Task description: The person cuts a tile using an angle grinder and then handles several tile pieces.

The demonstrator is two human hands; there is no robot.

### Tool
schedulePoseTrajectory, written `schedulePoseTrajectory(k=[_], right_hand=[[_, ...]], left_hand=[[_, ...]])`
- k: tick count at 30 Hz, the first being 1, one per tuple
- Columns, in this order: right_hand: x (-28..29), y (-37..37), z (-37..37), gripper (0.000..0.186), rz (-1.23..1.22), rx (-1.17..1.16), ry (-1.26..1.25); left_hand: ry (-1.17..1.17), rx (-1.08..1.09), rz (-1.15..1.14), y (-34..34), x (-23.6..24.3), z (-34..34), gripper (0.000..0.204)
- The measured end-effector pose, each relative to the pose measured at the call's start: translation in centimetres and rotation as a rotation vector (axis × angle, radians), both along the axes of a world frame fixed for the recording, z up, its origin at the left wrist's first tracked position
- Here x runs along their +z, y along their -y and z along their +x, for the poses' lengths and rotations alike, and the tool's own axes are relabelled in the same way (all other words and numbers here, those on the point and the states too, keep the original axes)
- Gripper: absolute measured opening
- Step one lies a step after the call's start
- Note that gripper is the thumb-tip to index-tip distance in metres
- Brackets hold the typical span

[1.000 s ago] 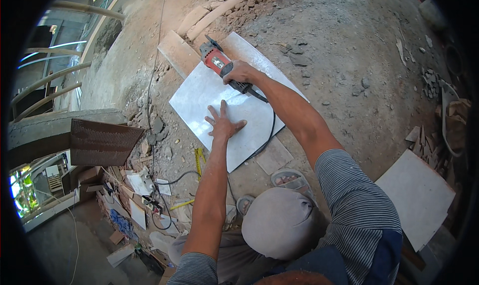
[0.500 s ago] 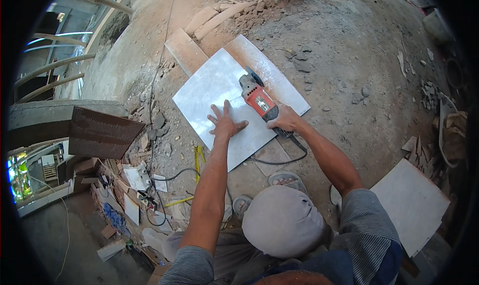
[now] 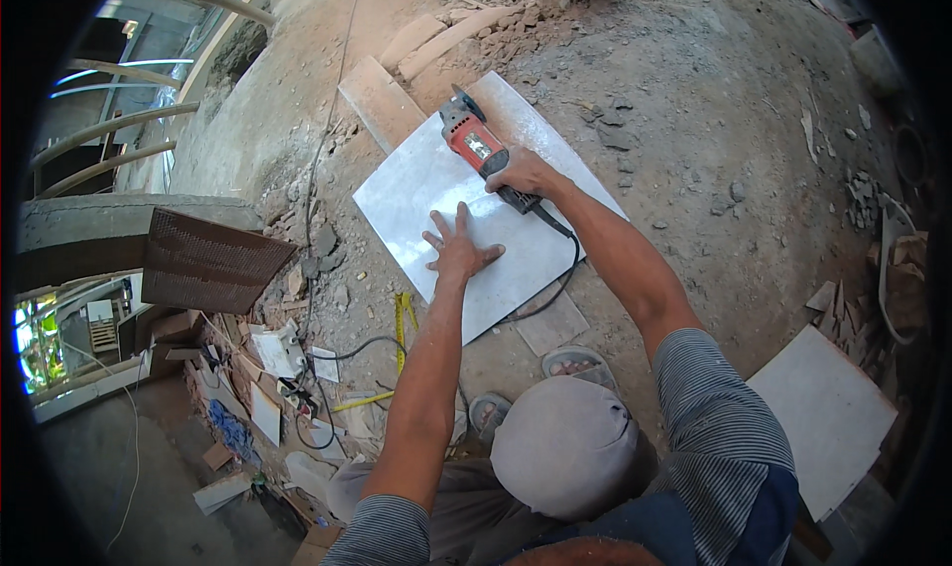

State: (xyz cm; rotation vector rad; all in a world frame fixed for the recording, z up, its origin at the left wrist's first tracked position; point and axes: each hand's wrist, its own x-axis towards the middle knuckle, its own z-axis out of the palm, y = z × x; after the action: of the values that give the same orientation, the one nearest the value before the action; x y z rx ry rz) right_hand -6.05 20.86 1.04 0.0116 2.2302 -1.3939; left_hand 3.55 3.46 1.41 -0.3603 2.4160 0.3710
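cutting a pale tile on the floor with an angle grinder

the right hand (image 3: 523,172) is wrapping its grip closed around the rear handle of the red angle grinder (image 3: 474,142), whose disc is sitting at the far edge of the large pale tile (image 3: 466,209). the left hand (image 3: 458,251) is lying flat and open on the tile's middle, fingers spread, gripping nothing, just pressing the tile down onto the dirt floor (image 3: 714,120).

to do this well, the judgement is that the pressing hand should be staying well to the side of the disc's line, the tile held flat so it is not rocking on the rubble, and the black cable (image 3: 555,288) kept trailing behind the wrist, off the cut path.

the tile is lying directly under both hands: the grinder is touching its far part, beyond the flat palm, with the two hands near each other but apart. a second pale tile (image 3: 828,412) is resting well apart at the right.
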Motion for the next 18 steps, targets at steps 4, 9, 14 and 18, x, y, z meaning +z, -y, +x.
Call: schedulePoseTrajectory(k=[4,9,14,18], right_hand=[[-1.7,0.8,-2.9,0.048,0.013,-0.033,-0.065],[-0.4,2.6,-4.5,0.054,-0.047,-0.040,-0.065],[0.2,2.3,-5.2,0.062,-0.068,0.034,0.074],[-0.5,1.4,-2.6,0.051,-0.017,-0.040,-0.029]], left_hand=[[0.004,-0.015,0.005,-0.6,-0.2,-0.1,0.118],[0.007,-0.015,-0.016,0.0,0.0,0.0,0.118],[0.015,-0.019,-0.013,-0.3,-0.1,-0.1,0.119],[0.005,-0.012,-0.007,-0.3,-0.1,-0.1,0.119]])
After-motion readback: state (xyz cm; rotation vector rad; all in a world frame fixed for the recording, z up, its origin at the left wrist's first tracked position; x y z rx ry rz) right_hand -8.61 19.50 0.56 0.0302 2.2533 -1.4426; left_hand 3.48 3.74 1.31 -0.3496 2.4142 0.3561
